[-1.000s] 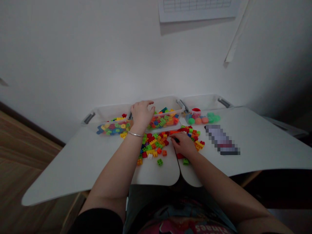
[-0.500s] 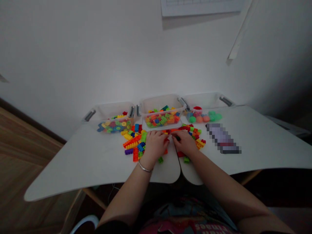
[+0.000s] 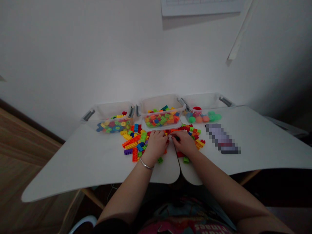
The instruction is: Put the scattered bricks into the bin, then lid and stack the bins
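Note:
My left hand (image 3: 158,145), with a silver bangle at its wrist, is closed over the middle of a pile of toy building bricks. A sliver of a red brick (image 3: 168,141) shows at its fingertips. Close beside it, my right hand (image 3: 185,141) is pinched, and a small dark piece (image 3: 177,138) shows between thumb and fingers; its kind is unclear. The fingertips of both hands nearly meet. Left of my hands lie an orange brick (image 3: 135,155), a purple brick (image 3: 128,151) and a green brick (image 3: 143,136). Green bricks (image 3: 186,160) lie near my wrists.
Three clear plastic boxes stand along the wall: a left box (image 3: 107,107) and middle box (image 3: 161,100) with bricks, and a right box (image 3: 207,99) with green and orange pieces. A blurred-out phone-like object (image 3: 223,139) lies right. The white table (image 3: 97,162) has a front gap.
My left hand has shifted slightly to the right, baring a little more of the bricks beside it. My right hand has hardly moved.

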### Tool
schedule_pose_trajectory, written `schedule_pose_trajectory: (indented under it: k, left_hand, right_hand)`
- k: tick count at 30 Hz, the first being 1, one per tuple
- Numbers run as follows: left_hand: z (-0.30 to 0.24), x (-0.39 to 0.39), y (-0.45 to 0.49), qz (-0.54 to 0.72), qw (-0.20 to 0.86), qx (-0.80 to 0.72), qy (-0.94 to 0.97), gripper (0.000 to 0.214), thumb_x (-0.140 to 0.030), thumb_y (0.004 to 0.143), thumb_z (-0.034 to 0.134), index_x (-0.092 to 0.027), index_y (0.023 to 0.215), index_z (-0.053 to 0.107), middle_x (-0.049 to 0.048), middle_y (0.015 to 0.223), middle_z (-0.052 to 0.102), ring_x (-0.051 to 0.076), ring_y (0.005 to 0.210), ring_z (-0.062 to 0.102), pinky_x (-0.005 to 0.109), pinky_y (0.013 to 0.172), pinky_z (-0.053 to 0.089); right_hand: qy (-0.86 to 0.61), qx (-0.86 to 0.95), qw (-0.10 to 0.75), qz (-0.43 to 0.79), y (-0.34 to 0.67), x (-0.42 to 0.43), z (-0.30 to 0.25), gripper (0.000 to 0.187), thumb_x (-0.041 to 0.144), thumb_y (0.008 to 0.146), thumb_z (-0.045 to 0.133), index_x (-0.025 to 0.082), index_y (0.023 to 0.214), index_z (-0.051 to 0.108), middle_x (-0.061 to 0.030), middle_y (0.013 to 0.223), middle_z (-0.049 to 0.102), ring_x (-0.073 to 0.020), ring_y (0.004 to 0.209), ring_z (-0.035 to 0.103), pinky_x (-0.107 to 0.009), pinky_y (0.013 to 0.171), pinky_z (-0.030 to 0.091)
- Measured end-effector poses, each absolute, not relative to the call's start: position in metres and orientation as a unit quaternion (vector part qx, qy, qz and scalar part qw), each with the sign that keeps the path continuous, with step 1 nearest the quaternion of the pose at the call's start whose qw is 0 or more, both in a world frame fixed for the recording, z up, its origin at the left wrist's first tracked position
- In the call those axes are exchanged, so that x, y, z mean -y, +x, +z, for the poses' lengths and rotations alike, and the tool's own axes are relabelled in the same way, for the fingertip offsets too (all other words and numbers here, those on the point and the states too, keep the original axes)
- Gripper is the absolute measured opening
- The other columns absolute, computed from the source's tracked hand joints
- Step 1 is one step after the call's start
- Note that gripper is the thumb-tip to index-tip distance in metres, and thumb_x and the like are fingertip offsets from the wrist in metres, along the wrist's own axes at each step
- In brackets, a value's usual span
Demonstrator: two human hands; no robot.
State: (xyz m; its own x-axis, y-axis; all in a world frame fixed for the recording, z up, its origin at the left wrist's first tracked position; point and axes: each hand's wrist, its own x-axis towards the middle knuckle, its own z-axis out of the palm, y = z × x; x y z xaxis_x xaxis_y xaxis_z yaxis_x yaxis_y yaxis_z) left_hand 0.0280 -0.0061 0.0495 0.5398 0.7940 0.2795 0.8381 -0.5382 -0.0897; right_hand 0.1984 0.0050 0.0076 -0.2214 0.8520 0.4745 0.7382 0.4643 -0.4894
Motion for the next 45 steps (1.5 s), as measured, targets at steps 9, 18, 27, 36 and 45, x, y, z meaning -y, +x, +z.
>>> schedule_pose_trajectory:
  k: [9, 18, 27, 36, 45]
  left_hand:
    - [0.052, 0.002, 0.029, -0.077, 0.102, 0.447, -0.886, 0.018, -0.020, 0.092, 0.052, -0.017, 0.095, 0.070, 0.0078, 0.095, 0.064, 0.024, 0.095, 0.059, 0.039, 0.081, 0.043]
    - [0.042, -0.005, 0.023, -0.116, 0.075, 0.406, -0.904, 0.017, -0.026, 0.089, 0.059, -0.017, 0.102, 0.067, 0.0068, 0.100, 0.065, 0.022, 0.099, 0.057, 0.038, 0.086, 0.046]
    - [0.053, -0.001, 0.013, -0.243, -0.006, 0.398, -0.884, 0.020, -0.026, 0.083, 0.068, -0.020, 0.101, 0.066, 0.0047, 0.097, 0.071, 0.021, 0.095, 0.061, 0.037, 0.087, 0.049]
    - [0.097, -0.019, -0.013, -0.556, 0.005, 0.440, -0.705, 0.025, -0.034, 0.089, 0.058, -0.021, 0.108, 0.066, 0.0058, 0.100, 0.070, 0.017, 0.091, 0.064, 0.033, 0.087, 0.052]
    - [0.136, -0.085, -0.017, -0.622, -0.134, 0.403, -0.658, 0.027, -0.032, 0.087, 0.059, -0.019, 0.110, 0.060, 0.0059, 0.101, 0.067, 0.013, 0.089, 0.065, 0.027, 0.083, 0.053]
  right_hand:
    - [-0.508, 0.778, 0.362, 0.073, 0.197, -0.004, 0.008, 0.021, 0.022, 0.086, 0.054, 0.018, 0.101, 0.069, -0.0078, 0.098, 0.073, -0.0232, 0.095, 0.063, -0.038, 0.089, 0.047]
    - [-0.501, 0.778, 0.373, 0.066, 0.197, -0.004, 0.007, 0.022, 0.020, 0.087, 0.052, 0.018, 0.101, 0.069, -0.0093, 0.100, 0.072, -0.0231, 0.095, 0.062, -0.038, 0.090, 0.047]
    - [-0.509, 0.775, 0.365, 0.081, 0.199, -0.005, 0.008, 0.023, 0.020, 0.087, 0.054, 0.017, 0.104, 0.068, -0.0089, 0.102, 0.072, -0.0234, 0.097, 0.062, -0.038, 0.090, 0.047]
    - [-0.513, 0.777, 0.354, 0.086, 0.198, -0.004, 0.011, 0.023, 0.023, 0.087, 0.052, 0.020, 0.103, 0.068, -0.0073, 0.098, 0.072, -0.0228, 0.096, 0.062, -0.038, 0.089, 0.047]
    - [-0.516, 0.775, 0.352, 0.098, 0.200, -0.004, 0.012, 0.023, 0.022, 0.087, 0.053, 0.019, 0.103, 0.069, -0.0074, 0.098, 0.072, -0.0222, 0.096, 0.062, -0.038, 0.090, 0.048]
